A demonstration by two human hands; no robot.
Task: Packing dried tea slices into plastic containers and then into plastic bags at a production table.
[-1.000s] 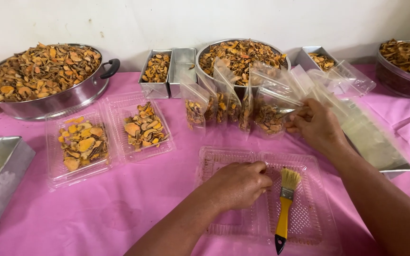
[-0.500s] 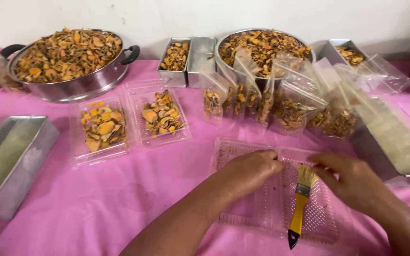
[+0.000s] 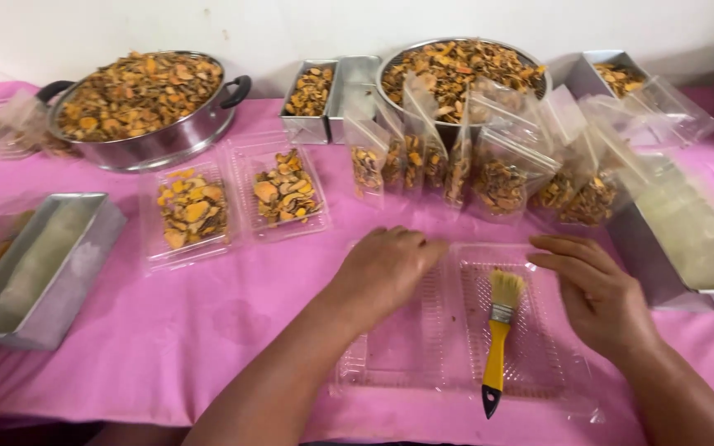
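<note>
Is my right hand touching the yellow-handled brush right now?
Apart. The head view shows the right hand resting on the open clear clamshell tray, with a strip of bare tray between its fingers and the brush.

Clear plastic clamshell tray (image 3: 456, 363) — open, flat, yellow-handled brush (image 3: 499, 339) lying inside

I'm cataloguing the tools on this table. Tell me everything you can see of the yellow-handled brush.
The brush is a small flat pastry-style brush: pale straw-coloured bristles, a shiny metal band, and a yellow handle that looks like plastic and ends in a black tip. It lies flat in the open clear plastic container, bristles pointing away from the person and tip toward them. Neither hand grips it; the right hand rests just beside it.
</note>
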